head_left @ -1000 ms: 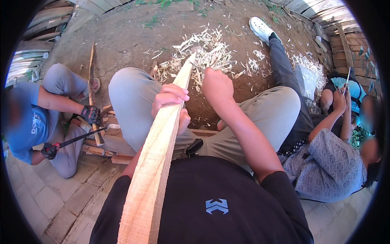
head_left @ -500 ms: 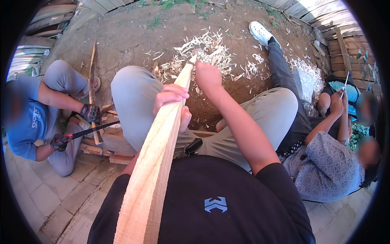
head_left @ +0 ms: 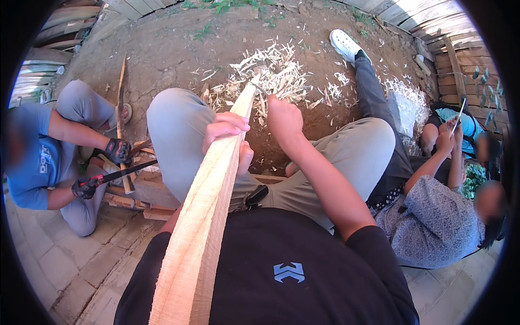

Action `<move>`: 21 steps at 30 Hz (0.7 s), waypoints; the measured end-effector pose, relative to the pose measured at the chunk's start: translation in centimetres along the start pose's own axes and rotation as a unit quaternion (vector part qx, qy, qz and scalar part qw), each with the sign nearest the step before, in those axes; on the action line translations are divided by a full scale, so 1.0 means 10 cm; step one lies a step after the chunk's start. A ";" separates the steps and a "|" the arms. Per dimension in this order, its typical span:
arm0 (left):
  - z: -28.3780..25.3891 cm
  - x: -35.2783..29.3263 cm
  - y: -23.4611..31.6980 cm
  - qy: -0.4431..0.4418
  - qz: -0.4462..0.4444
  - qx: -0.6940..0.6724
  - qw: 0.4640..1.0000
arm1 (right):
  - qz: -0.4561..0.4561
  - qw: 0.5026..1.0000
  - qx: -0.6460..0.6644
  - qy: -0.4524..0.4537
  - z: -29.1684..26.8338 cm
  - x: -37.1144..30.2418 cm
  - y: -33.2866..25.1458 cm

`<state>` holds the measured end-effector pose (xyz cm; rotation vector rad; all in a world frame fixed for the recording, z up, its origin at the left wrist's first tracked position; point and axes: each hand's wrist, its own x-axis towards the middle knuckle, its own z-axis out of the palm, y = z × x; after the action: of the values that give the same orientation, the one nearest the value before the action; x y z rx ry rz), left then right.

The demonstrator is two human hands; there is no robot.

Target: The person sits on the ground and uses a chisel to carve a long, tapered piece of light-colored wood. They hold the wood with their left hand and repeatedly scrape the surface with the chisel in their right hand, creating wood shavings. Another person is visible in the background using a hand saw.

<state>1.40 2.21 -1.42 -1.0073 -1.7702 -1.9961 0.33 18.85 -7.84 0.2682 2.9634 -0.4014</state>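
A long, pale squared wooden stake (head_left: 195,233) runs from my chest out past my knees and narrows to a pointed far end. My left hand (head_left: 228,136) is wrapped round its narrower part, fingers over the top and thumb side beneath. My right hand (head_left: 285,119) is a closed fist just right of the tapered end. From this fist a thin dark knife blade (head_left: 261,88) reaches left to the stake near its tip; the handle is hidden inside the fingers. Whether the blade's edge touches the wood cannot be made out.
Wood shavings (head_left: 281,70) lie heaped on the dirt beyond the tip. At left, a gloved person holds a long wooden stick (head_left: 121,108) and a black-bladed tool (head_left: 127,171) over stacked timber. Two people sit at right, one with a leg stretched forward ending in a white shoe (head_left: 344,44).
My right fist has moved a little right and back toward me, drawing the blade away from across the tip. My left hand and the stake have hardly moved.
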 end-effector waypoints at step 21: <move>-0.03 0.09 -0.04 -0.019 -0.004 -0.001 1.000 | 0.081 0.988 0.134 -0.015 -0.59 -0.02 0.28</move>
<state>0.39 2.21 -1.15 -1.0473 -1.7956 -1.9962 0.37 23.07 -2.91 0.5243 2.8262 -0.7741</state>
